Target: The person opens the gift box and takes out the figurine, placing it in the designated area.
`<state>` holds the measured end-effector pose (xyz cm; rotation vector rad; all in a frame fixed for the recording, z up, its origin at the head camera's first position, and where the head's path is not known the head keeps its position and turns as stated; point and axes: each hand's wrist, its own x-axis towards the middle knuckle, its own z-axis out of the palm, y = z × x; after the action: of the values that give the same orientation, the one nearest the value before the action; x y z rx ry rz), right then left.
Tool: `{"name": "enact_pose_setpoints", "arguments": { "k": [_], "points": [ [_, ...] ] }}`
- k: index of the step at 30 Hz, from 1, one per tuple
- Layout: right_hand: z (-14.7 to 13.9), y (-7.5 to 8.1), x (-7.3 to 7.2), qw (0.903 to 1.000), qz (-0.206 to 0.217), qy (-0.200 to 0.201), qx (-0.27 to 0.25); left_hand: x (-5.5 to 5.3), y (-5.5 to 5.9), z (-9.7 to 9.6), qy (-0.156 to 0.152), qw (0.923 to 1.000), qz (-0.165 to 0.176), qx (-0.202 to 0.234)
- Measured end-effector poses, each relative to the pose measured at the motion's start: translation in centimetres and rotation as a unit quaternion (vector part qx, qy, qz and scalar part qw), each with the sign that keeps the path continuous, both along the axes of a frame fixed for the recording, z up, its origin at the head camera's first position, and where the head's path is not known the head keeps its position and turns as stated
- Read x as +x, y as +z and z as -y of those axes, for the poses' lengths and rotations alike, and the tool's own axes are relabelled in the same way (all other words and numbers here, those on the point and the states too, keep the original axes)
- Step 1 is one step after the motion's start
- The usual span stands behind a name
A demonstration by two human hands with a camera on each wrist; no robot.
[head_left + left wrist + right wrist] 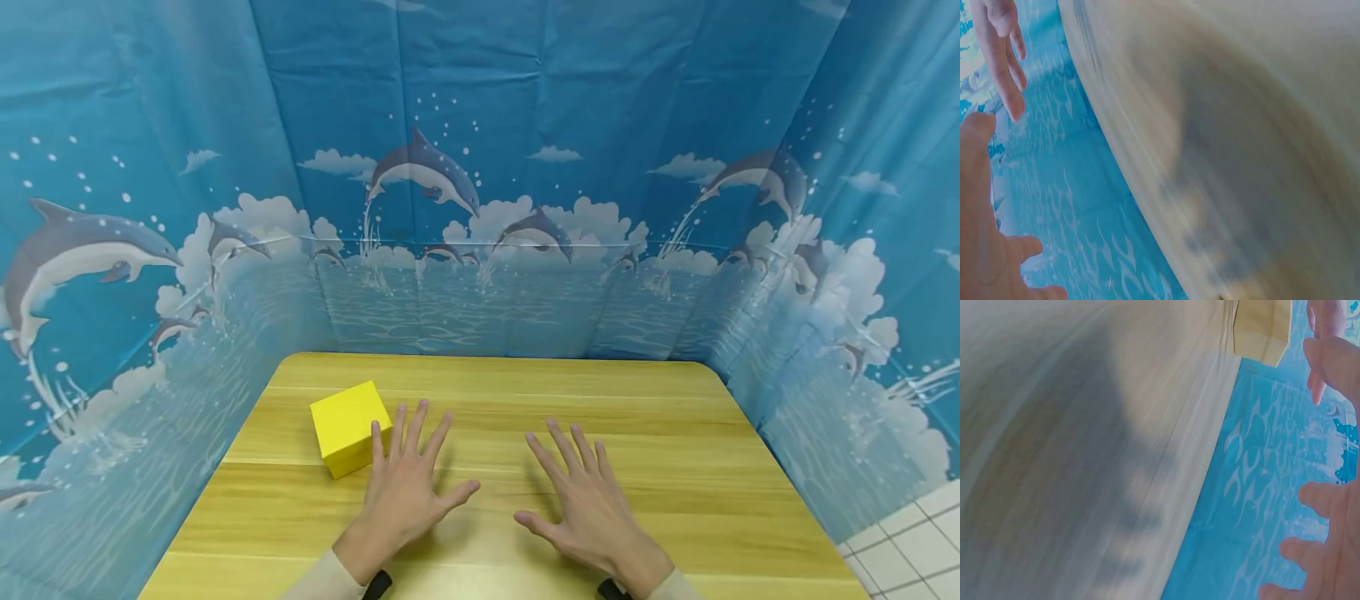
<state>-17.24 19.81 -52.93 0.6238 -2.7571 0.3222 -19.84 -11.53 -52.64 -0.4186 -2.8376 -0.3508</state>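
Note:
A yellow box sits toward the left of the wooden table, turned at an angle. My left hand hovers over the table just right of the box, its fingers straight and spread and overlapping the box's right corner in the head view; whether it touches the box I cannot tell. To the right, my right hand is held above the wood with fingers spread and nothing in it. Both palms face down, thumbs toward each other. In the right wrist view part of the box shows at the top.
Blue curtains printed with dolphins, clouds and waves enclose the table at the back and both sides. White floor tiles show at the lower right. Shadows of the hands fall on the tabletop.

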Motion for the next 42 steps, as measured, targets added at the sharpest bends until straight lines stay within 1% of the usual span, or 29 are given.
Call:
{"name": "enact_pose_setpoints", "arguments": {
  "k": [3, 5, 11, 15, 22, 24, 28, 31, 35, 38, 42],
  "points": [
    [0.5, 0.1, -0.3, 0.9999, 0.01, 0.007, -0.003, -0.3, 0.3, 0.9, 0.007, 0.9998, -0.01, 0.016],
    [0.8, 0.2, -0.5, 0.9998, 0.012, 0.013, -0.002, -0.4, 0.6, 1.6, 0.015, 0.9996, -0.017, 0.018],
    [2.0, 0.8, -1.0, 0.9991, -0.002, 0.042, -0.006, -1.2, 0.9, 3.6, 0.031, 0.9987, -0.032, 0.026],
    [2.7, 1.0, -1.3, 0.9984, 0.001, 0.055, -0.007, -1.9, 1.1, 4.9, 0.036, 0.9985, -0.027, 0.032],
    [4.4, 1.4, -1.9, 0.9957, 0.053, 0.072, -0.026, -3.5, 1.3, 7.9, 0.045, 0.9983, -0.016, 0.035],
    [4.9, 1.4, -2.1, 0.995, 0.057, 0.076, -0.029, -3.9, 1.3, 9.0, 0.047, 0.9982, -0.012, 0.035],
    [5.7, 1.2, -2.3, 0.9952, 0.046, 0.083, -0.023, -4.5, 1.3, 11.1, 0.053, 0.9982, -0.003, 0.027],
    [6.2, 1.3, -2.4, 0.9951, 0.042, 0.088, -0.017, -5.0, 1.2, 12.6, 0.051, 0.9983, 0.004, 0.027],
    [6.9, 1.4, -2.5, 0.9946, 0.041, 0.095, -0.013, -5.6, 1.0, 14.1, 0.039, 0.9984, 0.022, 0.034],
    [7.5, 1.4, -2.6, 0.9941, 0.042, 0.098, -0.017, -5.9, 0.8, 14.8, 0.029, 0.9981, 0.038, 0.04],
    [8.3, 1.4, -2.8, 0.9932, 0.049, 0.103, -0.021, -6.0, 0.5, 15.2, 0.018, 0.9979, 0.044, 0.044]
  ]
}}
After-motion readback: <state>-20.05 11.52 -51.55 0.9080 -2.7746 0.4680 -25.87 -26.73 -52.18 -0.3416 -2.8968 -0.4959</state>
